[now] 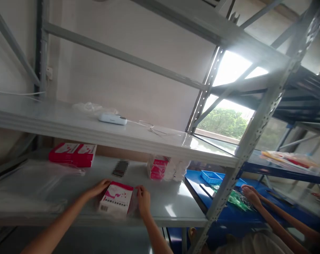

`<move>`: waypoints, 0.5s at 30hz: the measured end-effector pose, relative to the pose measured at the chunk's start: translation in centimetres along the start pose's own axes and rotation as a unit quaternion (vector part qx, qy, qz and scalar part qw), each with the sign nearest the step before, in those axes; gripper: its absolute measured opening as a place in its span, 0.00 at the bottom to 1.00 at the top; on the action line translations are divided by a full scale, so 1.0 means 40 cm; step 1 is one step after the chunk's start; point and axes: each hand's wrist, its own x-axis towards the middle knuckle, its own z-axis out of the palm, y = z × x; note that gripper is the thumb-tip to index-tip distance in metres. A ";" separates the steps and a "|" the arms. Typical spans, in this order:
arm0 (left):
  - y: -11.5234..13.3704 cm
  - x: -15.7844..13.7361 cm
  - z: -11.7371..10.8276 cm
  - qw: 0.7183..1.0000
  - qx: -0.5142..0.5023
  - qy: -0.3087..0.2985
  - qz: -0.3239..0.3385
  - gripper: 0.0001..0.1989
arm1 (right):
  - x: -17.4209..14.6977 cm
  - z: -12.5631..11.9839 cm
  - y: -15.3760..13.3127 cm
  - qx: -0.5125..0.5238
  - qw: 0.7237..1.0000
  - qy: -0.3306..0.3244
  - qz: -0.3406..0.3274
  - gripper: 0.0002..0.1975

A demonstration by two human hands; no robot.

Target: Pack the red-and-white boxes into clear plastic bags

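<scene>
A white and pink box with a barcode lies on the lower grey shelf, with a clear plastic bag around its lower part and sides. At the box's upper left corner, my left hand is closed, fingers together on the bag's edge; its fingertips are partly hard to make out. My right hand pinches the bag's film just right of the box. Behind the box lies a dark phone, its screen blurred out.
Pink boxes and a wrapped stack of boxes stand behind. Clear bags lie left. The upper shelf holds a white device with a cable. Right of the upright post, another person's hands work at a blue table.
</scene>
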 end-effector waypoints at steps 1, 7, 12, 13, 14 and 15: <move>-0.002 -0.020 0.001 1.000 0.008 0.001 0.008 0.29 | -0.015 -0.012 -0.010 -0.024 0.999 0.029 -0.022 0.18; 0.010 -0.179 0.057 0.992 0.092 0.017 0.081 0.35 | -0.021 -0.029 -0.122 -0.134 0.950 -0.165 -0.229 0.25; -0.010 -0.248 0.111 0.996 0.037 0.053 0.069 0.37 | 0.015 0.023 -0.163 -0.221 0.900 -0.312 -0.209 0.51; -0.015 -0.252 0.117 0.995 0.013 0.067 0.069 0.36 | 0.018 0.031 -0.165 -0.237 0.893 -0.326 -0.202 0.53; -0.017 -0.255 0.123 0.994 -0.011 0.080 0.070 0.35 | 0.020 0.036 -0.166 -0.255 0.884 -0.341 -0.195 0.55; -0.016 -0.256 0.127 0.993 -0.032 0.090 0.073 0.35 | 0.021 0.040 -0.167 -0.271 0.876 -0.350 -0.192 0.57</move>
